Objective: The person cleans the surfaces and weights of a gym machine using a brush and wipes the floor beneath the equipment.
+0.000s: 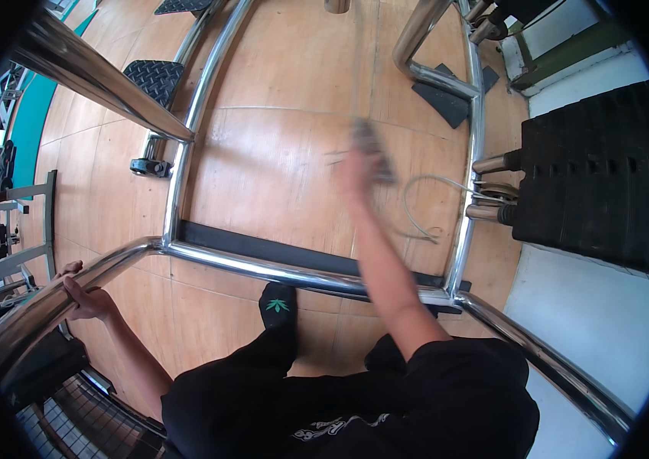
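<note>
On the left, my left hand (pixel 88 301) is wrapped around a thick chrome tube (pixel 123 263) of a gym machine frame. My right hand (pixel 356 175) is stretched forward over the tiled floor inside the frame, blurred by motion. A grey object (pixel 365 133), too smeared to name, is in its grasp. Something thin and faint, perhaps a cable, runs up from that object. To the right of this hand a thin steel cable (pixel 407 198) loops over the floor. It leads to a pulley (pixel 499 193) beside a black weight stack (pixel 594 183).
A low chrome crossbar (pixel 267 271) lies in front of my sock-covered foot (pixel 277 304), with a black strip (pixel 267 244) behind it. A chrome post (pixel 106 80) slants in at upper left near a black diamond-tread footplate (pixel 155 80). A bent chrome tube (pixel 416 54) stands at upper right.
</note>
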The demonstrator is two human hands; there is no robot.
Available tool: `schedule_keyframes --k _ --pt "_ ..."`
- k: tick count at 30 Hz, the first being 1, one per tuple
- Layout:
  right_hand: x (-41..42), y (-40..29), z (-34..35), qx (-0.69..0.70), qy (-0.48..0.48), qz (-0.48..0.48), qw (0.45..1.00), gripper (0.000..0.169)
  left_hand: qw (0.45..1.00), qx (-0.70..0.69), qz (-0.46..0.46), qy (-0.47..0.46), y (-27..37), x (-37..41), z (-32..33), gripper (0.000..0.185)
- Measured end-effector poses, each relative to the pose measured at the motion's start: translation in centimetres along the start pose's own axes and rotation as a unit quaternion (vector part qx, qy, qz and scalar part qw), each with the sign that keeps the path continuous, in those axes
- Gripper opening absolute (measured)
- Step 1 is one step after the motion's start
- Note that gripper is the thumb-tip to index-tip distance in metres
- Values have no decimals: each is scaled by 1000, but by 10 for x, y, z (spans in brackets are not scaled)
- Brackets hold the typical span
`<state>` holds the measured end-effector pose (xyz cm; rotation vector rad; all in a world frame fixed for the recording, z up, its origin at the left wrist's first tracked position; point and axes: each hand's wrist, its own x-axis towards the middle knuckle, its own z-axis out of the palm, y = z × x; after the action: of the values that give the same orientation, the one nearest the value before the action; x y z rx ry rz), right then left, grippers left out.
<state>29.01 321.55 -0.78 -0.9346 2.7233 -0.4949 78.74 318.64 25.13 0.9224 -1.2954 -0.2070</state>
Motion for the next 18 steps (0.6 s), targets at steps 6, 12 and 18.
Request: schedule_keyframes --k 6,12,18 --pt "-185 -186 -12 351 -492 -288 742 38 998 -39 -50 -12 -21 5 -26 26" --pt "-106 -171 -37 276 -238 -125 923 36 999 24 -17 -46 6 4 -7 20" --pt "-166 -60 -21 -52 -43 7 998 77 988 77 -121 -58 48 7 10 13"
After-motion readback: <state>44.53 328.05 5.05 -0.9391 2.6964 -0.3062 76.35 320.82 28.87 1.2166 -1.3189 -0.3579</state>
